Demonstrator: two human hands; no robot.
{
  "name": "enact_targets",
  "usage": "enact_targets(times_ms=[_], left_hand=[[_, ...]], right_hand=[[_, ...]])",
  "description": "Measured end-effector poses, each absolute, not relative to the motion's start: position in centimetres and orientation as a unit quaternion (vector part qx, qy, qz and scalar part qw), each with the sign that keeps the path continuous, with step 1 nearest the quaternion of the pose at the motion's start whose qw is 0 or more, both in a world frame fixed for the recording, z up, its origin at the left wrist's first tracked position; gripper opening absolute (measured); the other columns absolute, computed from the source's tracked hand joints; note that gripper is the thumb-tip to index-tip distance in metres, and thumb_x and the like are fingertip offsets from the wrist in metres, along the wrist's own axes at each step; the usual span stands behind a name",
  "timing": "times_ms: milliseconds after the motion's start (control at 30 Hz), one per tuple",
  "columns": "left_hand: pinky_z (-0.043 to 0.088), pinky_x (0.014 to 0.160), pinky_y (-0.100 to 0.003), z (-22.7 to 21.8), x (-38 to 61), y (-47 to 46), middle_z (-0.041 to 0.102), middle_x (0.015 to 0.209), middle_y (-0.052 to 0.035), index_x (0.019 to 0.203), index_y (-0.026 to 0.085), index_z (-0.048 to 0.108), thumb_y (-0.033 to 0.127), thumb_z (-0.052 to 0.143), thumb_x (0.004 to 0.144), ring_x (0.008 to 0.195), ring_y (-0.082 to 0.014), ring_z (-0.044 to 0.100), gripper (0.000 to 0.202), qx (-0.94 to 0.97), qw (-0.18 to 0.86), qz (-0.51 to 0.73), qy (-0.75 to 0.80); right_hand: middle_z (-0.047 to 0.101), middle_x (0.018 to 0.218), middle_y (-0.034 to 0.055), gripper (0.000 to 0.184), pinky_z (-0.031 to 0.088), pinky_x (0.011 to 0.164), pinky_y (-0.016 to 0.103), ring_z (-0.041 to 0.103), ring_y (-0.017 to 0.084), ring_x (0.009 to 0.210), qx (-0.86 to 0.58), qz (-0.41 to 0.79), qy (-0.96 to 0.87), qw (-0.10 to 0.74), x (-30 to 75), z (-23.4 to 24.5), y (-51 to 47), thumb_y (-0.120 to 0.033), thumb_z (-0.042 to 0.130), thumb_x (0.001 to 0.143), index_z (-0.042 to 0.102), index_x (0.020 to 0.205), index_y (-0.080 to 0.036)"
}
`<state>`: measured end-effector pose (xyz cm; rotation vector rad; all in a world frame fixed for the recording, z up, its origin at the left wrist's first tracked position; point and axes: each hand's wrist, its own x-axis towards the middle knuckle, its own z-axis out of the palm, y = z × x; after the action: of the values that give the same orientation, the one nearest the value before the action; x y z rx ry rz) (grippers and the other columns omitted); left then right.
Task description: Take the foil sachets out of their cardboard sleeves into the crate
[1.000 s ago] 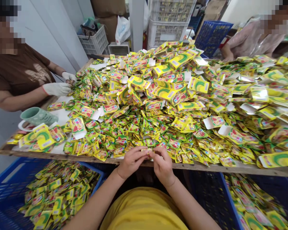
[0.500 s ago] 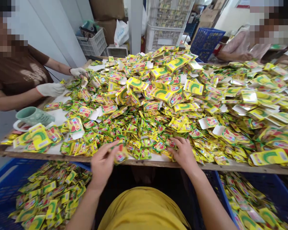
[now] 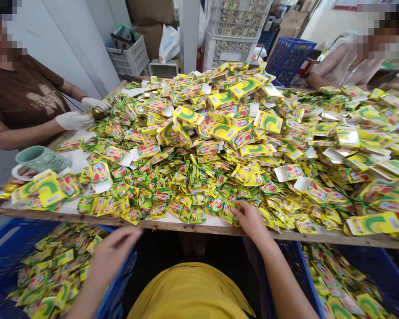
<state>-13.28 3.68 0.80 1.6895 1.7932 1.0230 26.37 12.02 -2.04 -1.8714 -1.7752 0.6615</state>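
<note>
My right hand (image 3: 250, 218) rests on the near edge of a big heap of small green and yellow sachets (image 3: 193, 177), its fingers curled and pinching at one of them. My left hand (image 3: 110, 253) is low at the left, over the blue crate (image 3: 3, 239) filled with sachets and flat packs. It is a little blurred, its fingers are stretched out, and nothing shows in them. Larger flat yellow cartons (image 3: 226, 128) lie on top of the heap further back. A yellow shirt fills the bottom of the view.
The wooden table edge (image 3: 186, 225) runs across in front of me. A second blue crate (image 3: 382, 270) of packs stands at the lower right. A green mug (image 3: 40, 158) sits at the table's left. A co-worker's gloved hands (image 3: 75, 120) work at the left, another person (image 3: 342, 62) at the far right. White crates (image 3: 232, 31) stand behind.
My hands have parted. The left one carried a sachet down and left to the crate and now shows none. The right one reached onto the heap and has curled its fingers.
</note>
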Motion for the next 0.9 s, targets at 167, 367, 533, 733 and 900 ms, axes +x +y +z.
enact_targets(times_ms=[167, 367, 533, 733, 900], left_hand=[[0.051, 0.092, -0.029, 0.8, 4.0, 11.0, 0.073, 0.104, -0.0032, 0.101, 0.025, 0.072, 0.015, 0.052, 0.088, 0.098, -0.0167, 0.066, 0.025, 0.792, 0.431, 0.307, 0.304], [0.044, 0.097, -0.045, -1.5, 7.8, 14.3, 0.066, 0.11, -0.0132, 0.101, 0.016, 0.068, 0.009, 0.047, 0.087, 0.109, -0.0262, 0.056, 0.027, 0.806, 0.24, 0.299, 0.451], [0.042, 0.091, -0.047, -1.8, 9.6, 12.9, 0.066, 0.094, -0.0096, 0.09, 0.018, 0.069, 0.025, 0.064, 0.079, 0.099, -0.0289, 0.056, 0.013, 0.719, 0.32, 0.249, 0.564], [0.048, 0.075, -0.029, -3.0, 10.2, 13.5, 0.069, 0.075, -0.0026, 0.072, 0.016, 0.067, 0.011, 0.061, 0.073, 0.073, -0.0162, 0.062, 0.008, 0.613, 0.466, 0.296, 0.565], [0.048, 0.065, -0.024, -2.9, 10.6, 13.8, 0.068, 0.075, -0.0032, 0.09, 0.013, 0.066, 0.012, 0.058, 0.076, 0.069, -0.0138, 0.062, 0.017, 0.537, 0.535, 0.317, 0.569]], right_hand=[[0.069, 0.082, 0.0052, 0.017, 0.046, 0.072, 0.032, 0.061, 0.021, 0.078, -0.578, 0.257, -0.734, 0.248, 25.1, -1.7, 10.5, -0.016, 0.057, 0.078, 0.071, 0.086, -0.021], [0.067, 0.087, 0.0072, 0.015, 0.046, 0.075, 0.034, 0.061, 0.023, 0.083, -0.629, 0.275, -0.64, 0.344, 26.8, -2.4, 8.0, -0.026, 0.058, 0.079, 0.065, 0.089, -0.017], [0.065, 0.08, 0.0059, 0.019, 0.044, 0.068, 0.031, 0.057, 0.021, 0.073, -0.667, 0.299, -0.594, 0.337, 27.2, -3.3, 8.6, -0.031, 0.057, 0.076, 0.065, 0.084, -0.016], [0.065, 0.073, 0.0044, 0.023, 0.042, 0.062, 0.029, 0.055, 0.019, 0.065, -0.678, 0.341, -0.556, 0.34, 26.4, -2.9, 9.3, -0.035, 0.054, 0.074, 0.064, 0.082, -0.016], [0.064, 0.07, 0.0052, 0.023, 0.041, 0.064, 0.031, 0.055, 0.02, 0.064, -0.722, 0.263, -0.567, 0.296, 25.4, -2.5, 9.9, -0.03, 0.054, 0.072, 0.065, 0.086, -0.014]])
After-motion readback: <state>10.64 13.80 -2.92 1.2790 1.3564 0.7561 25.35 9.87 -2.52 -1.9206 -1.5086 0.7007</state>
